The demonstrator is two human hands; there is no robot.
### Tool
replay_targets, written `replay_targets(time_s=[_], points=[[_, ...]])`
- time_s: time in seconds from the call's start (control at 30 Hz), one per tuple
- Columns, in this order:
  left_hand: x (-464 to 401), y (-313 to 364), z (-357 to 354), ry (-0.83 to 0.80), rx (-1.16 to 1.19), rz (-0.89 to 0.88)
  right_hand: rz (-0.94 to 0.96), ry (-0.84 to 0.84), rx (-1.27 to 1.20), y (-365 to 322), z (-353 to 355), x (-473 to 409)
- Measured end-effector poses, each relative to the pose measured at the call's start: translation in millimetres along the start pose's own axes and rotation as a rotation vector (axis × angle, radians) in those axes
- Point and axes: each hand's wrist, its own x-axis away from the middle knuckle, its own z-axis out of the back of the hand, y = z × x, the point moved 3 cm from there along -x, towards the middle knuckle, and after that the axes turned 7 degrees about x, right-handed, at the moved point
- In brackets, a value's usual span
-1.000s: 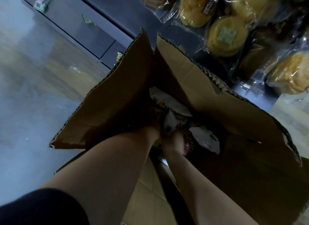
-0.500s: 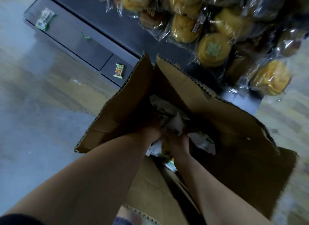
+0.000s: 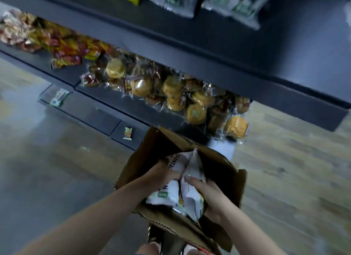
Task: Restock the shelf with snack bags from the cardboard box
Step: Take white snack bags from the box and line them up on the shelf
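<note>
Both hands have risen from the brown cardboard box (image 3: 214, 171); left hand (image 3: 161, 176) and right hand (image 3: 209, 193) clutch crumpled white snack bags (image 3: 187, 186), seemingly several. Next: carry them to the dark metal shelf (image 3: 190, 51).

1. The cardboard box (image 3: 224, 171) stands open on the floor (image 3: 57, 169), just in front of the shelf (image 3: 209, 51).
2. Over the box, the left hand (image 3: 161, 176) and right hand (image 3: 210, 195) grip a bunch of white snack bags (image 3: 190, 178) — fingers curled round them.
3. Beyond the box, wrapped buns (image 3: 195, 113) crowd the shelf's lower level — white bags (image 3: 239, 6) lie above.
</note>
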Motion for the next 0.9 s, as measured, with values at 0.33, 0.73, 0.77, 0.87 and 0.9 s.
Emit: replay_targets(time_s=[0.33,0.73,0.77,0.87,0.9], points=[[119.7,70.0,67.1,0.415,-0.33,-0.458,0.453,0.272,0.433,-72.5,9.9,111.4],[214.9,115.4,138.5,0.712,-0.266,-0.779,0.845,0.746,0.732,-146.5,-15.5,212.1],[217.5,121.7,143.2,0.722,-0.27,-0.807,0.866,0.744,0.681,-154.4,-15.6,216.2],[221.1,146.2,151.6,0.736,-0.238,-0.902,0.889,0.759,0.548,-180.5,-10.1,222.8],[221.6,156.2,152.9,0.741,-0.225,-0.927,0.897,0.767,0.514,-189.6,-6.9,224.1]])
